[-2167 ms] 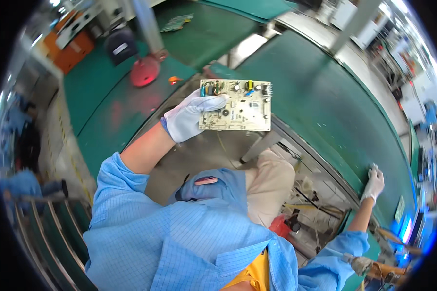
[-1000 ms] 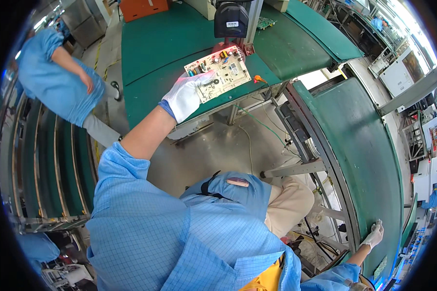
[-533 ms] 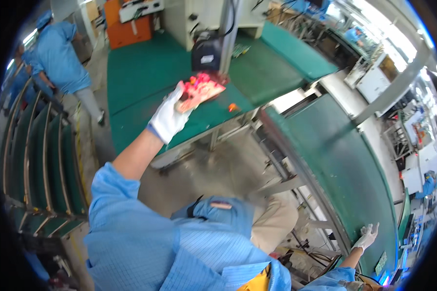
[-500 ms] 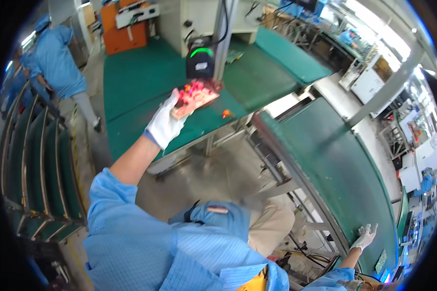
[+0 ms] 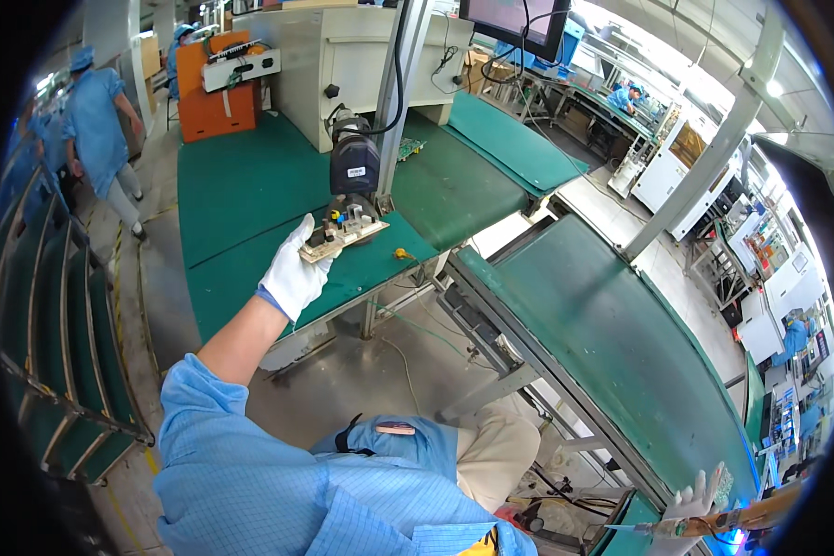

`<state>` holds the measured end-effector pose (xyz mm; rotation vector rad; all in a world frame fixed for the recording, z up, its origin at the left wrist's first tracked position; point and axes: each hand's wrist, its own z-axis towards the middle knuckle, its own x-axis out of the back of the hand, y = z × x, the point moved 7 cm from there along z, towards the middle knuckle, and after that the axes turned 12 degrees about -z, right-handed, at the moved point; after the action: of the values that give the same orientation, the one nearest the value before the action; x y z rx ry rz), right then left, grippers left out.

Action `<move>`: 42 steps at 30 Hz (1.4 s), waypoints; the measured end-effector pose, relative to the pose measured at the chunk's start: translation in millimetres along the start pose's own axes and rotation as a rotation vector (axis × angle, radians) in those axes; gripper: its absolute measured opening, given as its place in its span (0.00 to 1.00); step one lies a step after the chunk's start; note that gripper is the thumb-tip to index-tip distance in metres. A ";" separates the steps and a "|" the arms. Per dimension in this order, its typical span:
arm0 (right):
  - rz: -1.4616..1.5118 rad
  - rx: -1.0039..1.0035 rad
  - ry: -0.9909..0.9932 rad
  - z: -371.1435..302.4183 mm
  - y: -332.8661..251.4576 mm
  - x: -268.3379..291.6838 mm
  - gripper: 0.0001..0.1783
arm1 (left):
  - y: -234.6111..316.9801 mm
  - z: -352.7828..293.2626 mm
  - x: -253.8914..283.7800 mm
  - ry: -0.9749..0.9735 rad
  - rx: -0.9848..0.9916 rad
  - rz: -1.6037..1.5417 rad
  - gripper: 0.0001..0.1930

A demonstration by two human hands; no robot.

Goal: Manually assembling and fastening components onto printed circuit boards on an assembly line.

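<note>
the two hands are well apart. the left hand (image 5: 292,280), gloved in white, is clamped on the left end of a pale circuit board (image 5: 329,246), which it holds just below a black scanner (image 5: 354,165), seen almost edge-on with the components upward. its bare forearm slants forward and to the right from a rolled blue sleeve (image 5: 199,398). the right hand (image 5: 695,498), also gloved, reaches far out to the lower right, fingers spread, beside a green circuit board (image 5: 725,486) (whether it touches the belt, i cannot tell). a long brown thing (image 5: 760,512) with a thin metal tip crosses before it.

on the lap, a flat pink thing (image 5: 396,427) sits in what looks like a pocket. past the left hand lies a green table (image 5: 241,176), with an orange box (image 5: 215,120) at its back; a white case (image 5: 241,69) rests against the box, whose inside is hidden. a green conveyor belt (image 5: 602,324) runs along the right.
</note>
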<state>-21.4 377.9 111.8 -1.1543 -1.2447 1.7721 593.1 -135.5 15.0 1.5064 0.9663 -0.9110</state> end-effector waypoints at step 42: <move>0.026 0.213 -0.250 -71.7 -19.7 -209.9 0.32 | -281.1 -181.0 -112.1 -0.668 1.179 0.064 0.23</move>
<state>125.4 224.3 178.5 -0.8512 -1.1486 2.0611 299.6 58.7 38.1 1.8892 -0.2152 -1.9440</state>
